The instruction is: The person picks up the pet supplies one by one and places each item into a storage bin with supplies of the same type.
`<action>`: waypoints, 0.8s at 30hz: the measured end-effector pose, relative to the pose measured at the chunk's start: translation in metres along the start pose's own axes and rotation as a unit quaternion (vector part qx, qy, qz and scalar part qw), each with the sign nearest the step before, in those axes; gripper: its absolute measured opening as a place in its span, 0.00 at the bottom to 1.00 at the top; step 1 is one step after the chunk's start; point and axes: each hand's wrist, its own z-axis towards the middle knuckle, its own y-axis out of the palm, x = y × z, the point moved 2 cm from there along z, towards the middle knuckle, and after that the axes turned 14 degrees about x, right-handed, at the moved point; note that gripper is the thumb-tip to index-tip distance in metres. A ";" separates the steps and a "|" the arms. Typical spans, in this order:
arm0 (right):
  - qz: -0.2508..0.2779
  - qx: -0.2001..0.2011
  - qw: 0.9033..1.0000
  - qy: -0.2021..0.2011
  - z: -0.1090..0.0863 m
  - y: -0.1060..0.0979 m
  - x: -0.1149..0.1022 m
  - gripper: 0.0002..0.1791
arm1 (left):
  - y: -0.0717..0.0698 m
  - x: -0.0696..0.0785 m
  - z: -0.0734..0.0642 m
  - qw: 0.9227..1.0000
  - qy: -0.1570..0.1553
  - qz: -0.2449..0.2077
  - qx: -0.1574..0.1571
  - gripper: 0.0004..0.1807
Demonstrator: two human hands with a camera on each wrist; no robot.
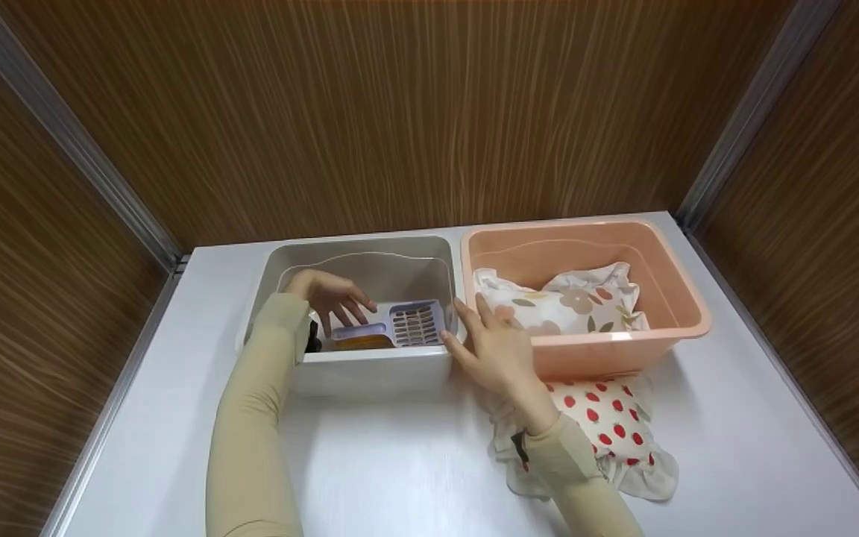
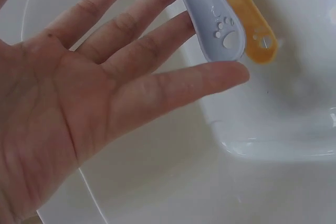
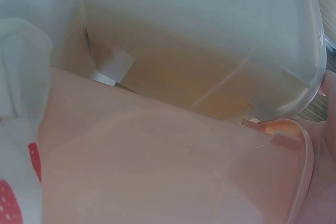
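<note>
Inside the light grey bin (image 1: 370,373), my left hand (image 1: 332,293) hangs with its fingers spread over the handle of a lavender litter scoop (image 1: 416,328). In the left wrist view, the fingertips and straight thumb of that hand (image 2: 68,93) lie right at the handle's paw-print end. An orange scoop (image 2: 260,40) lies alongside it, with its far part hidden. My right hand (image 1: 500,354) has its fingers extended at the neighbouring corners of the grey bin and the peach bin (image 1: 601,356). The right wrist view catches only a bit of this hand at its right edge.
A flower-print ruffled cushion (image 1: 579,306) lies in the peach bin. In front of that bin, a strawberry-print cushion (image 1: 612,421) lies on the white table (image 1: 370,462), partly under the right forearm. Wood-grain panels (image 1: 429,112) enclose the back and sides.
</note>
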 end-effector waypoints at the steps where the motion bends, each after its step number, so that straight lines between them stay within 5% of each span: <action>1: -0.001 0.000 1.000 -0.001 0.000 0.000 0.000 0.34 | 0.000 0.000 0.000 1.000 -0.001 -0.003 0.000 0.33; 24: -0.004 -0.004 1.000 0.002 0.002 0.001 0.001 0.34 | -0.005 0.008 -0.004 0.999 0.040 0.000 0.015 0.34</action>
